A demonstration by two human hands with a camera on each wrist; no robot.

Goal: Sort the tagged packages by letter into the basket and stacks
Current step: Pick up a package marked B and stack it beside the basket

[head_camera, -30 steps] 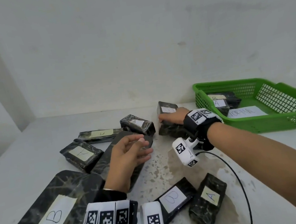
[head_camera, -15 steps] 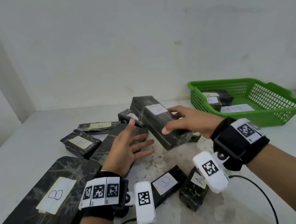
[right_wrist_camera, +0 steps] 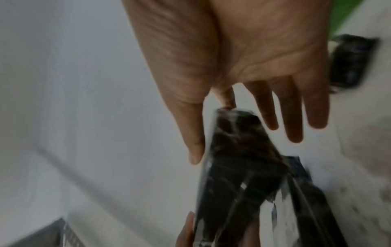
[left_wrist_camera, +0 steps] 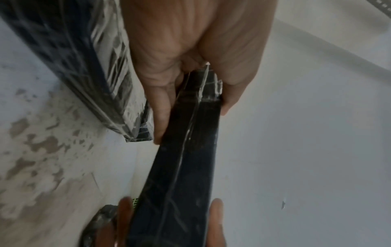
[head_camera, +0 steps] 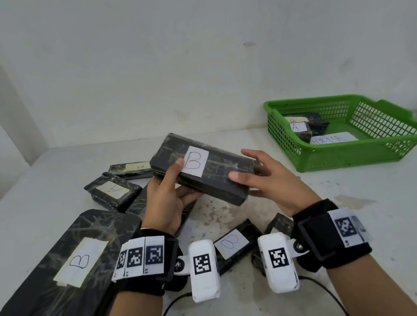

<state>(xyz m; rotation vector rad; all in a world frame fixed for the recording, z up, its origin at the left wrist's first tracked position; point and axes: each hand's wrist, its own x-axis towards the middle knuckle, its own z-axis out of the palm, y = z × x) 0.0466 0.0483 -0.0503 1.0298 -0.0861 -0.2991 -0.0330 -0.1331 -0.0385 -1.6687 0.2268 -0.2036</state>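
Holding the long black package (head_camera: 202,175) between them above the middle of the tabletop (head_camera: 372,214), both hands keep its B tag turned up, likely so the letter can be read. The left hand (head_camera: 166,202) grips the near-left end, thumb on top beside the tag; the right hand (head_camera: 267,178) steadies the other end, thumb on the upper face and fingers straight. As a B, it probably belongs on the big B package (head_camera: 65,274) at the near-left edge, not in the green basket (head_camera: 364,159) at the far-right.
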